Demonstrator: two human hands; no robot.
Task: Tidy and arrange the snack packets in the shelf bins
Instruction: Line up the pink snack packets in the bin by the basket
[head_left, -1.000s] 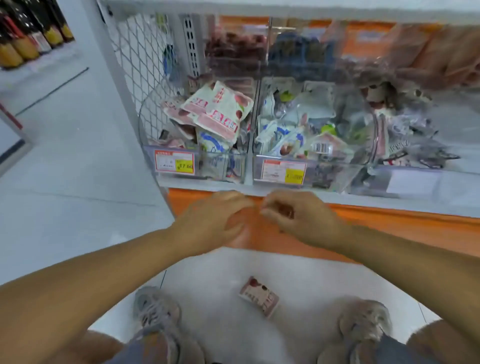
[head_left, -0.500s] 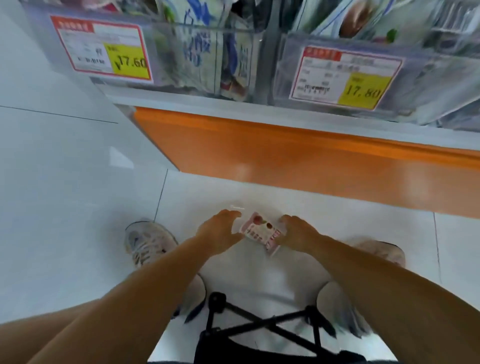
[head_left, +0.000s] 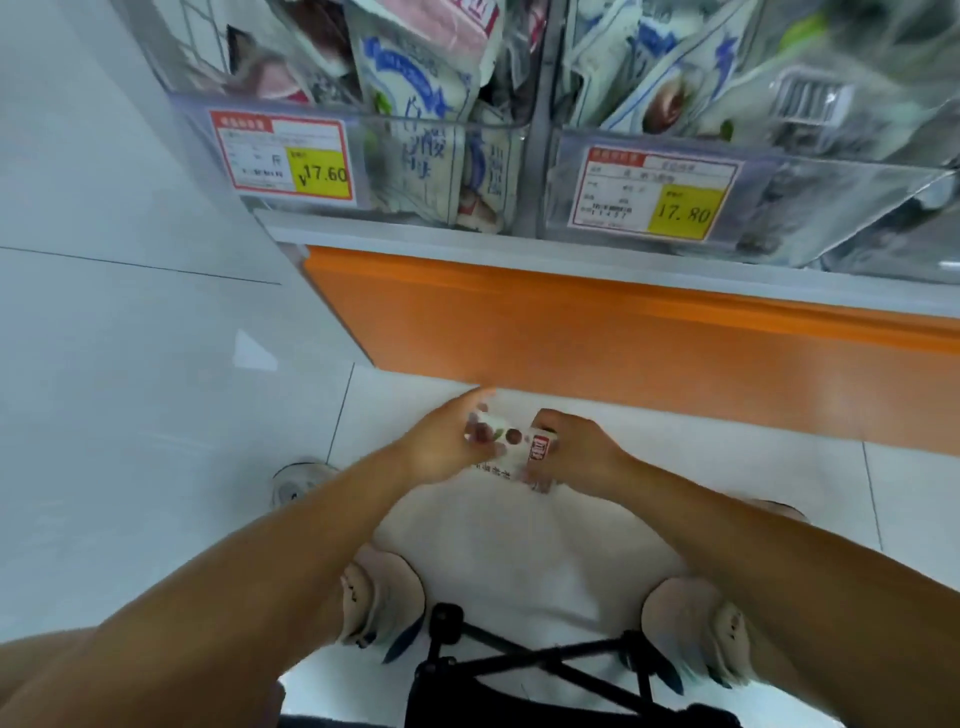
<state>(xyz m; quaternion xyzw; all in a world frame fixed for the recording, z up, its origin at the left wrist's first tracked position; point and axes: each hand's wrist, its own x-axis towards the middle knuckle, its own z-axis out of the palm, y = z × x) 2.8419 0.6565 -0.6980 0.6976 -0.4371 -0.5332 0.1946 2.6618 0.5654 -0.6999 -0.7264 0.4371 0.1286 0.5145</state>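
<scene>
A: Fingers first. Left side?
B: Left fingers (head_left: 480, 408) curled round the left end of the snack packet (head_left: 511, 449), tips blurred. So gripped by the left hand (head_left: 441, 447).
A: Right side?
B: Same. Right fingers (head_left: 545, 421) bent over the packet's right end, knuckles up. Gripped by the right hand (head_left: 579, 454) too. Thumb hard to make out.
A: Location of the packet?
B: Between both hands, low over the white tiled floor (head_left: 156, 415), just in front of the orange base panel (head_left: 623, 353). Cannot tell whether touching the floor. Pale wrapper, dark round fruit print, red label patch toward the right end.
A: Further out?
B: Bare forearms reaching in from both lower corners. Above the panel, a white shelf edge (head_left: 415, 241) with two clear bins side by side on it. Left bin (head_left: 192, 135) stuffed with white-and-blue packets (head_left: 415, 130), pink ones (head_left: 457, 21) on top; price tag (head_left: 284, 156) marked 17.60. Right bin (head_left: 805, 208) crammed with mixed clear and white packets; second tag (head_left: 657, 195) marked 17.80.
A: Bottom of view?
B: Left shoe (head_left: 382, 597) and right shoe (head_left: 691, 618), both pale, either side of a black stand (head_left: 519, 660) with crossed struts. Also a grey rounded shape (head_left: 298, 480) beside the left forearm, mostly hidden, cannot name it.
</scene>
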